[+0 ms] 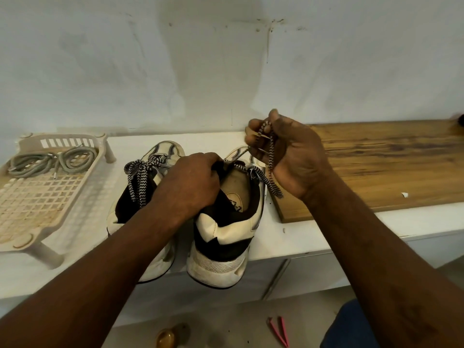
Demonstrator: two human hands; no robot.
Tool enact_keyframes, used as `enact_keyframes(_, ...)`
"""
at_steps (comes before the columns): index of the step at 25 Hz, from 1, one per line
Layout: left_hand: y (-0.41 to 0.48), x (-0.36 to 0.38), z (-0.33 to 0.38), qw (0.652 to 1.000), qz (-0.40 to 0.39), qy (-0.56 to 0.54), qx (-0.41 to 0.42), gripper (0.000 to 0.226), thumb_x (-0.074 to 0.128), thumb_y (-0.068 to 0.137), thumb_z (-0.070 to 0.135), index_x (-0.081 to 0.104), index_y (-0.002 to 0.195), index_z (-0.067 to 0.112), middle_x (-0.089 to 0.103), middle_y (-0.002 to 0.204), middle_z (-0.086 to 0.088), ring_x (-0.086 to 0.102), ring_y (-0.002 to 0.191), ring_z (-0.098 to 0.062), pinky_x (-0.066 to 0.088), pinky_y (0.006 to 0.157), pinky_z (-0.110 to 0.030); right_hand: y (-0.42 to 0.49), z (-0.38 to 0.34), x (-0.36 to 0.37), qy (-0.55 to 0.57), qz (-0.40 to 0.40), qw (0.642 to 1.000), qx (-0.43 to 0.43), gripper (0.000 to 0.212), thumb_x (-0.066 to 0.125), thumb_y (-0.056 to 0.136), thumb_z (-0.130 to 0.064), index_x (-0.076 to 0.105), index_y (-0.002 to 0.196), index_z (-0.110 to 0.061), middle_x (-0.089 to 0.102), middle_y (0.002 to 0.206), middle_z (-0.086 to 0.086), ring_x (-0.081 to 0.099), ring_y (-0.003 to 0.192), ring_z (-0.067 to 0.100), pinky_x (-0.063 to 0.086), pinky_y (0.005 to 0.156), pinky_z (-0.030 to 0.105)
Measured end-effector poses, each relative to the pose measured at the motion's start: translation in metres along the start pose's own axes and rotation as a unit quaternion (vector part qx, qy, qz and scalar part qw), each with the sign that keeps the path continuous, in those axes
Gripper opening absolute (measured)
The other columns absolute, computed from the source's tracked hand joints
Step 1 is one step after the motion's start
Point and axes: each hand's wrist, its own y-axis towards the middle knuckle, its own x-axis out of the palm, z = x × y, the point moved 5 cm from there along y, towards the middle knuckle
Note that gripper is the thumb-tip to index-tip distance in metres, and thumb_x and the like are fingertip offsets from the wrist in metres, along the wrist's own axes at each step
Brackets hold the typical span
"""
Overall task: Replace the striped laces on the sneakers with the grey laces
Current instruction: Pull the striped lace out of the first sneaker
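Grey laces [52, 162] lie coiled in beige tray [37, 212], far L; L sneaker [165, 149] next to it, striped bow [138, 177] tied. L hand [190, 182] grips R sneaker [221, 237] by the tongue, centre. R hand [293, 156] pinches its striped lace [271, 156], raised, beside wooden board [376, 159].

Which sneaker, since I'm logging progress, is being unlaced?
The sneaker nearer the wooden board: left hand grips its tongue, right hand holds its loosened striped lace. The other sneaker is tied.

right hand [288, 154] grips striped lace [270, 156] above sneaker [226, 222].
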Motion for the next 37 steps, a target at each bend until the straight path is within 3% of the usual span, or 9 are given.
enact_keyframes(5,0.001,0.0,0.0,1.0,-0.002,0.002,0.0,0.034,0.049,0.098,0.018,0.065,0.128,0.021,0.069,0.124,-0.007,0.062,0.114,-0.028,0.047,0.09,-0.038,0.005,0.0,-0.02,-0.068,0.123,0.99,-0.014,0.027,0.059,0.104,-0.032,0.051,0.085,-0.016,0.055,0.072,-0.003,0.041,0.052,0.008,0.038,0.056,0.027)
enact_keyframes(8,0.001,0.001,-0.001,1.0,-0.001,-0.001,-0.004,0.031,0.049,0.099,0.018,0.066,0.126,0.021,0.069,0.12,-0.006,0.062,0.109,-0.027,0.043,0.082,-0.034,0.004,0.011,-0.016,-0.513,0.063,0.856,0.006,0.036,0.072,0.089,-0.056,0.069,0.09,-0.02,0.07,0.088,-0.009,0.065,0.081,0.01,0.052,0.071,0.032)
enact_keyframes(10,0.001,0.002,-0.001,1.0,-0.001,0.001,-0.003,0.031,0.049,0.099,0.018,0.066,0.124,0.021,0.07,0.118,-0.006,0.062,0.106,-0.026,0.042,0.079,-0.033,0.002,0.022,-0.007,-0.589,0.025,0.807,0.039,0.032,0.07,0.091,-0.055,0.076,0.087,-0.024,0.072,0.088,-0.01,0.067,0.086,0.009,0.055,0.076,0.031)
enact_keyframes(14,0.0,0.001,-0.001,1.0,-0.002,0.003,-0.003,0.032,0.048,0.099,0.017,0.067,0.124,0.021,0.07,0.119,-0.005,0.063,0.108,-0.027,0.047,0.084,-0.037,-0.001,0.019,-0.003,-0.524,0.037,0.85,0.042,0.026,0.065,0.101,-0.036,0.073,0.088,-0.015,0.07,0.084,-0.004,0.061,0.076,0.008,0.048,0.07,0.028)
enact_keyframes(18,0.0,-0.001,0.001,1.0,0.0,0.017,-0.003,0.033,0.048,0.1,0.018,0.065,0.128,0.021,0.069,0.124,-0.005,0.062,0.113,-0.027,0.047,0.09,-0.039,-0.003,0.006,-0.014,-0.201,0.155,0.965,0.066,0.026,0.048,0.109,-0.023,0.064,0.092,-0.01,0.065,0.088,0.005,0.062,0.082,0.018,0.051,0.08,0.04)
enact_keyframes(23,0.0,-0.002,-0.001,1.0,0.003,-0.005,-0.009,0.031,0.054,0.098,0.026,0.067,0.126,0.023,0.07,0.121,-0.003,0.063,0.109,-0.024,0.046,0.084,-0.035,0.001,-0.011,-0.041,-0.598,0.154,0.787,-0.01,0.008,0.071,0.091,-0.02,0.067,0.098,-0.02,0.069,0.097,-0.002,0.062,0.085,0.012,0.045,0.067,0.026)
enact_keyframes(29,0.001,0.004,-0.004,0.999,-0.033,0.022,-0.027,0.031,0.064,0.089,0.047,0.07,0.108,0.024,0.07,0.098,0.0,0.063,0.091,-0.022,0.049,0.076,-0.034,-0.004,0.015,-0.021,-0.66,-0.017,0.748,0.066,0.031,0.062,0.1,-0.047,0.064,0.086,-0.02,0.065,0.085,-0.005,0.055,0.074,0.008,0.041,0.06,0.026)
enact_keyframes(32,0.001,0.004,-0.004,0.998,-0.034,0.044,-0.029,0.028,0.065,0.091,0.042,0.071,0.111,0.025,0.072,0.101,-0.001,0.064,0.096,-0.024,0.048,0.076,-0.033,-0.002,0.019,-0.023,-0.631,-0.022,0.773,0.069,0.028,0.06,0.104,-0.033,0.062,0.08,-0.018,0.062,0.08,-0.005,0.053,0.072,0.009,0.043,0.064,0.027)
enact_keyframes(37,0.001,0.005,-0.004,0.996,-0.037,0.07,-0.032,0.032,0.062,0.093,0.027,0.069,0.125,0.031,0.072,0.111,-0.003,0.067,0.102,-0.026,0.048,0.075,-0.032,-0.004,0.006,-0.017,-0.335,-0.034,0.942,-0.004,0.023,0.061,0.102,-0.019,0.063,0.08,-0.009,0.065,0.083,0.007,0.061,0.08,0.02,0.048,0.08,0.039)
